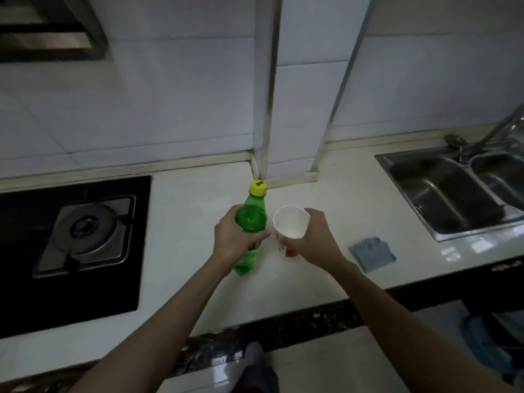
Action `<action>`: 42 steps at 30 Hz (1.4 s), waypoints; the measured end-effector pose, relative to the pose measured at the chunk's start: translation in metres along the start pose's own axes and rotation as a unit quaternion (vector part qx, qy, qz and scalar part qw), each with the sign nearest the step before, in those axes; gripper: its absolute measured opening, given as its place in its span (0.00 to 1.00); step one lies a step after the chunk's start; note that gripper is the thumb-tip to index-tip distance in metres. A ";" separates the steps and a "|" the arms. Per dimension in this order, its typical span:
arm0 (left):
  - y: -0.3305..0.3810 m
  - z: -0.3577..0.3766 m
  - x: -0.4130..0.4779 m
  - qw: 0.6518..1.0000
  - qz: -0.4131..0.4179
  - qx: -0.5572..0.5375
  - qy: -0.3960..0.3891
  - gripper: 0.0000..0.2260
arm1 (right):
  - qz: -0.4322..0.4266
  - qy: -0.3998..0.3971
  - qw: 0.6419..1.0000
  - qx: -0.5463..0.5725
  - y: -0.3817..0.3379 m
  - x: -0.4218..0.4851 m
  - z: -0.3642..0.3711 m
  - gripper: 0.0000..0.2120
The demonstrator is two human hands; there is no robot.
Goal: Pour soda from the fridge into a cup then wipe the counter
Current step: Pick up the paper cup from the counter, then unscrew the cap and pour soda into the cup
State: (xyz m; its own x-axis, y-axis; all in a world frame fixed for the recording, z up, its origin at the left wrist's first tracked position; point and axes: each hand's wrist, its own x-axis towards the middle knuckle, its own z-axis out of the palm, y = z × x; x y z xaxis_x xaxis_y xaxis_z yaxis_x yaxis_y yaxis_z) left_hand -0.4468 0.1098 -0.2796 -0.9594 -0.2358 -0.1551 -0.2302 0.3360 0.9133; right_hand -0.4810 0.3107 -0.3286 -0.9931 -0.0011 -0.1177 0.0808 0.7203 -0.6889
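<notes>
As I watch the head cam, the soda bottle (251,219) is the biggest task item: green see-thru plastic, yellow cap (258,188) screwed on, label mostly hidden. My left hand (234,241) is wrapped round its middle, thumb side twd me, fingertips showing on the right of the bottle. It sits mid-counter, top leaning away from me; can't tell if the base touches the surface.

Just right of it is the paper cup (292,222), white inside, red/orange print low on the outside. My right hand (313,236) holds it from the right, fingers round the wall, mouth tipped a bit twd the bottle. Bottle and cup are close but apart. Can't tell if the cup is resting or lifted.

A folded blue cloth (371,254) lies flat further right, near the sink, untouched.

Room: white tiled wall (170,109) w/ a boxed column behind the bottle. White glossy counter (184,302) w/ a dark marbled front edge. Black glass gas hob (85,239) at left, steel sink (442,191) at right w/ tap (496,131), range hood (51,29) top left. Dim light.

Count: 1 bottle, 1 cup, 1 cloth, 1 burner in view, 2 sink basins, 2 hands.
</notes>
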 end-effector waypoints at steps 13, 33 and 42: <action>-0.010 0.033 0.006 0.994 -0.075 0.015 0.083 0.30 | -0.067 -0.110 0.991 -0.027 0.028 0.034 0.017 0.45; 0.032 0.048 -0.040 0.984 -0.132 -0.008 0.117 0.24 | -0.173 -0.166 0.969 0.060 -0.043 0.061 -0.082 0.16; 0.056 0.036 -0.020 0.945 0.007 0.326 0.031 0.28 | -0.266 -0.060 0.942 -0.194 -0.090 0.052 -0.091 0.32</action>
State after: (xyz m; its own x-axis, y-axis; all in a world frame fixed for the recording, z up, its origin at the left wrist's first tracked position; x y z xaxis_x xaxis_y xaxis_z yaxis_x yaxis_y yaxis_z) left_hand -0.4463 0.1666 -0.2385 -0.9562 -0.2734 -0.1049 -0.2891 0.8244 0.4867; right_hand -0.5474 0.3090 -0.2078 -0.8655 -0.4954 0.0743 -0.4862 0.7952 -0.3622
